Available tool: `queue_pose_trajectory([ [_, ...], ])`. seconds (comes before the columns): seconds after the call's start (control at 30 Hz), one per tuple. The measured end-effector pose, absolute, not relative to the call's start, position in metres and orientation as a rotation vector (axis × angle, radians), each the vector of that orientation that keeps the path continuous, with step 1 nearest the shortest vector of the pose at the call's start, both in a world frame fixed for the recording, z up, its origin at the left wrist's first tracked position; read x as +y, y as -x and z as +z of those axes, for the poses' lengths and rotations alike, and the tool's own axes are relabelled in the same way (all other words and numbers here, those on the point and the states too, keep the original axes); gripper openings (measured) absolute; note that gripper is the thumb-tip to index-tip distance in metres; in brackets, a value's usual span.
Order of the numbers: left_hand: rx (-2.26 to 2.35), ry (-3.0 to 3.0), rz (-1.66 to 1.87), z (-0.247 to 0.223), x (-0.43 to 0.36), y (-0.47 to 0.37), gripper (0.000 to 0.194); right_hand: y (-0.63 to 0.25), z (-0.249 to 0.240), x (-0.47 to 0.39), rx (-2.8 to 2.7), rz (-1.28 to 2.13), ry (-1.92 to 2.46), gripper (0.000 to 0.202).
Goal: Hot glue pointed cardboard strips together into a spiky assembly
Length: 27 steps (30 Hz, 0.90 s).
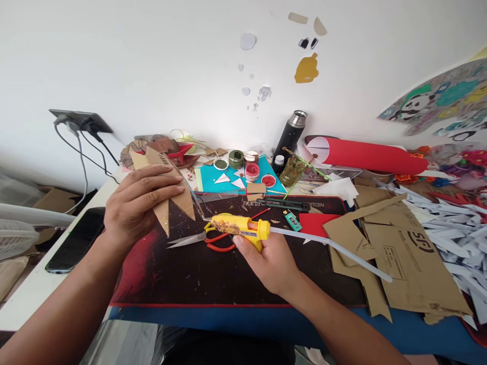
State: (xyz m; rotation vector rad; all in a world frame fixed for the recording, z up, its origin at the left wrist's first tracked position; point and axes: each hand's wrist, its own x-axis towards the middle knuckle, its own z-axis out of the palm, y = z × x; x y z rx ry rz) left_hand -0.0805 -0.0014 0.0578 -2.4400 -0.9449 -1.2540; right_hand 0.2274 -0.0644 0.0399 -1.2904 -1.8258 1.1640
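My left hand is wrapped round a cut cardboard piece with pointed ends, holding it up over the dark desk mat. A yellow glue gun is gripped in my right hand, its nozzle pointing left towards the cardboard. From the back of the gun a long, bent translucent glue stick reaches to the right. Under the gun's front lie scissors with red and yellow handles, partly hidden by it.
Open paint jars stand on a blue sheet at the back, beside a black flask and a red roll. Cardboard sheets and white paper strips cover the right. A phone lies left.
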Motion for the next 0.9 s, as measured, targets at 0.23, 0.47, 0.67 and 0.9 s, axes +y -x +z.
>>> queue_pose_trajectory([
  [0.23,-0.976,2.438,-1.251,0.056,-0.001,0.082,0.042,-0.226,0.04,-0.065,-1.806,1.183,1.276,0.045],
  [0.47,-0.976,2.398,-1.311,0.058,-0.001,0.083,0.043,-0.229,0.035,-0.065,-1.773,1.268,1.271,0.048],
  [0.67,-0.989,2.391,-1.291,0.056,-0.002,0.085,0.04,-0.231,0.026,-0.063,-1.599,1.423,1.26,0.053],
  [0.9,-0.979,2.441,-1.238,0.054,-0.004,0.082,0.035,-0.227,0.029,-0.06,-1.507,1.48,1.2,0.054],
])
